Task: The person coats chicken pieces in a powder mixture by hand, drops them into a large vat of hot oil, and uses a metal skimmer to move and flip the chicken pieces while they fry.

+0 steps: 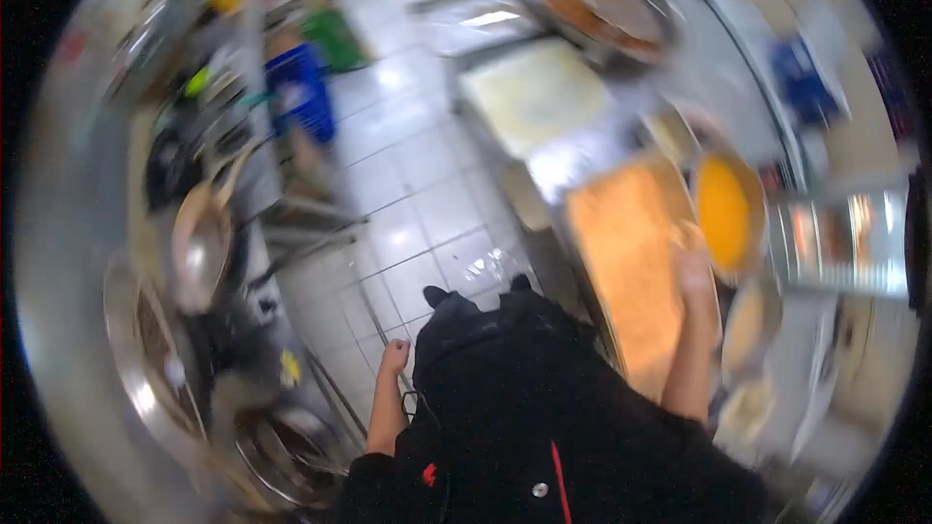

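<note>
My right hand reaches over the right side of a large tray with an orange-tan surface. It seems to have something small and pale at its fingers, but blur hides what that is and how the fingers lie. Just right of the hand is a round container of bright yellow-orange contents. My left hand hangs low beside my black clothing over the tiled floor, its fingers curled, with nothing visible in it.
Beyond the orange tray lies a pale sheet-like slab, with a large metal bowl behind it. On the left stand a pan, a wide metal bowl and a blue plastic crate. White floor tiles run between the two sides.
</note>
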